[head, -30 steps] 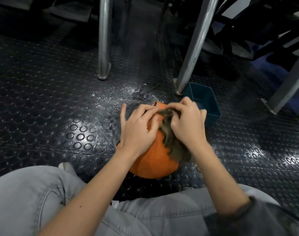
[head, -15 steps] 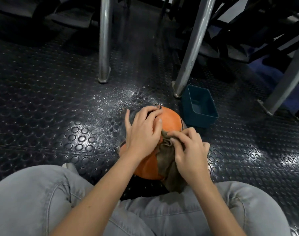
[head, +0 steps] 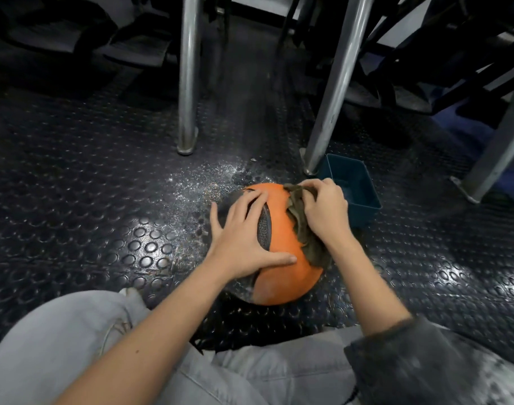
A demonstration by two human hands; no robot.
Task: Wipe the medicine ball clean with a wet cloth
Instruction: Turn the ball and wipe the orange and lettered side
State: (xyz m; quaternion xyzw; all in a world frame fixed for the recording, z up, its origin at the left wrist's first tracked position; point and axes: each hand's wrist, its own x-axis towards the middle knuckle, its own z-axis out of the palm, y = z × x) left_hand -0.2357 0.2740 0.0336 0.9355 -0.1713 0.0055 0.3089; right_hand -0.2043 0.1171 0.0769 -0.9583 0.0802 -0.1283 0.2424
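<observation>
An orange medicine ball (head: pixel 282 276) with grey textured panels sits on the studded rubber floor between my knees. My left hand (head: pixel 244 238) lies spread flat over its left side, fingers straight, thumb along the near side. My right hand (head: pixel 325 209) grips a crumpled brown-grey cloth (head: pixel 304 229) and presses it against the ball's upper right side. The cloth hangs down the right flank of the ball, partly hidden under my hand.
A dark teal plastic tub (head: pixel 355 194) stands just right of the ball, behind my right hand. Metal frame legs (head: pixel 188 83) rise from the floor behind the ball. A wet sheen (head: pixel 203 182) covers the floor at the ball's far left. My legs fill the near edge.
My right hand has carried the cloth from the ball's near side up to its far right side. My left hand has spread wider and shifted left on the ball.
</observation>
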